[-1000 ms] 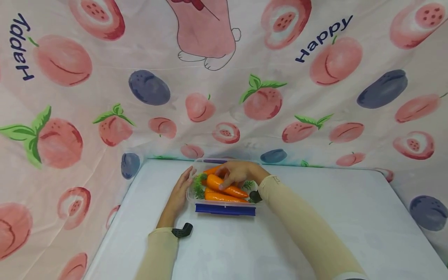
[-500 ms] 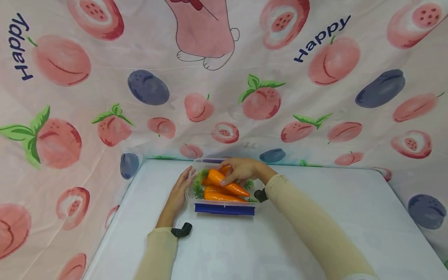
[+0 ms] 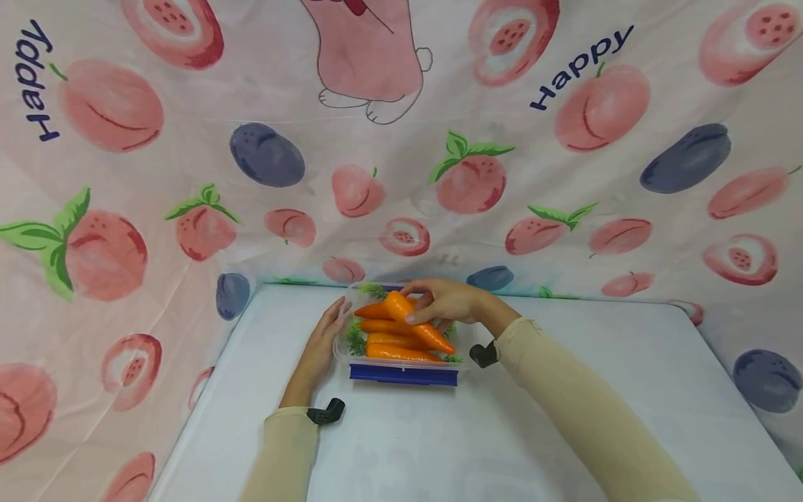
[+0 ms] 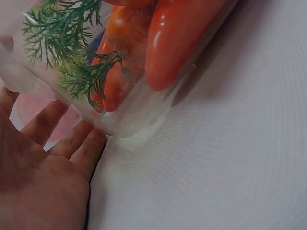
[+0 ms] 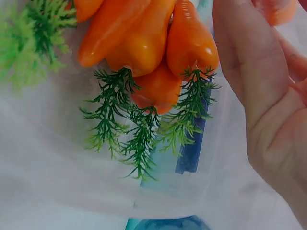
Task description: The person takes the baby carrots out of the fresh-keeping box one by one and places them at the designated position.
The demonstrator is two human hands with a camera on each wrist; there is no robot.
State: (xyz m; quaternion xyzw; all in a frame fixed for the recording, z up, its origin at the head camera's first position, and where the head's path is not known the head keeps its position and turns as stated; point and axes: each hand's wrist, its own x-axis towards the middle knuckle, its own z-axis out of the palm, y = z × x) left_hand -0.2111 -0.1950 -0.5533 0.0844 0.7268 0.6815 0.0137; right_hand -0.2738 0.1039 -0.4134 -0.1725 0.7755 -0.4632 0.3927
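A clear plastic box (image 3: pixel 408 363) with blue latch flaps holds several orange toy carrots (image 3: pixel 401 353) with feathery green tops (image 3: pixel 355 338). Above the others, my right hand (image 3: pixel 454 301) pinches one carrot (image 3: pixel 433 335) between thumb and fingers, its thick end up to the left and its tip slanting down to the right. My left hand (image 3: pixel 320 343) rests against the box's left wall with its fingers fairly straight; in the left wrist view those fingers (image 4: pixel 88 148) touch the clear wall. The right wrist view looks down on carrots (image 5: pixel 192 48) and their leafy tops beside the right hand (image 5: pixel 268 96).
The box stands on a white table (image 3: pixel 401 446) near its back edge. Behind it hangs a fruit-print cloth (image 3: pixel 401 181). Black wrist cameras (image 3: pixel 327 413) sit on both wrists, the right one close to the box's right side.
My right hand has raised the pinched carrot and drawn it up and to the right, tilting it more steeply and uncovering carrots below. The left hand has stayed at the box wall.
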